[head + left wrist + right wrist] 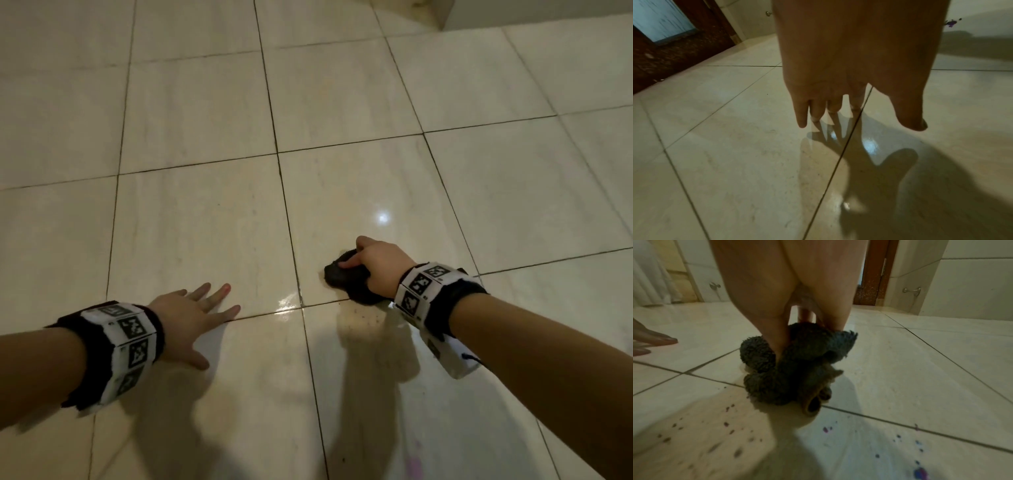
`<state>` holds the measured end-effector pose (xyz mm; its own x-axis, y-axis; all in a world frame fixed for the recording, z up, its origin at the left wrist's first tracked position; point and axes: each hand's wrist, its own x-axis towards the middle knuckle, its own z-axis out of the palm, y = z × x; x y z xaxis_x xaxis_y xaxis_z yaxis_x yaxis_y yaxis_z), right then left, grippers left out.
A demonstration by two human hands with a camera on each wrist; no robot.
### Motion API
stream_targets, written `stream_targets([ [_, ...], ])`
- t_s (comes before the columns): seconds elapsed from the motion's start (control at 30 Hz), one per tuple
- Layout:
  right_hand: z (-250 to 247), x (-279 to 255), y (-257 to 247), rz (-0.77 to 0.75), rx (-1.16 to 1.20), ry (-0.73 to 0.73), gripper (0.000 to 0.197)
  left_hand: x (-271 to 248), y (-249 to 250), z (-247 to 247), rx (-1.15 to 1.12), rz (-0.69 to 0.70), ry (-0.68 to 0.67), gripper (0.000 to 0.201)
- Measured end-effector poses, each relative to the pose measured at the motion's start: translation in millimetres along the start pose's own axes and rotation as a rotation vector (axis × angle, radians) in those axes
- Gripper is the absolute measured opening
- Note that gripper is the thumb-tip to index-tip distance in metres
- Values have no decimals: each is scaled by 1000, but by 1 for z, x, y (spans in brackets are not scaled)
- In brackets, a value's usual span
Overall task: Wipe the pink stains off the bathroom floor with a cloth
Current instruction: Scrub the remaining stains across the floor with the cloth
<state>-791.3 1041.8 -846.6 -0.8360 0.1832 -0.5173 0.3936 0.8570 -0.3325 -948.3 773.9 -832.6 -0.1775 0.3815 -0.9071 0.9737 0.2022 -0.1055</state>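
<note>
The bathroom floor point(191, 219) is the largest thing in view: big square tiles, glossy cream with faint streaks, split by thin dark grout lines and wet-looking where the light glints off them. A dark brown speckled door frame point(871, 280) rises from the floor's far edge in the right wrist view, with a small metal fitting point(911, 290) on the pale wall beside it. Both wrists wear black bands point(442, 294) carrying white panels of black square code markers; no readable words show on them. The left hand point(191, 317) is released, fingers straight and spread, palm down over a grout line, well apart from the cloth and to its left. The right hand point(375, 265) is clenched around the cloth point(346, 279), thumb pressing into its top. The cloth is a dark, shaggy terry bundle, bunched into lumps, with a flatter brownish hem curling out underneath; it sits pressed on the floor right where grout lines cross. The pink stains point(919, 473) lie on the tile just on the near side of the cloth: scattered magenta-purple blots and small dark specks point(726, 424), the biggest blot farthest from the cloth, the finest specks closest.
</note>
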Motion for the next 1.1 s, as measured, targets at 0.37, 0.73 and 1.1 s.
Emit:
stream_targets([
  [0.37,86,-103,-54,-422,-169,-19,49,1,84,24,-352,-160,227,133],
  [0.73,36,-44,-12,-79,-69,177,54,2,109,19,-332,-169,263,132],
  [1.1,150,-155,-52,-796,-32,-112,35,6,109,24,-360,-77,372,132],
])
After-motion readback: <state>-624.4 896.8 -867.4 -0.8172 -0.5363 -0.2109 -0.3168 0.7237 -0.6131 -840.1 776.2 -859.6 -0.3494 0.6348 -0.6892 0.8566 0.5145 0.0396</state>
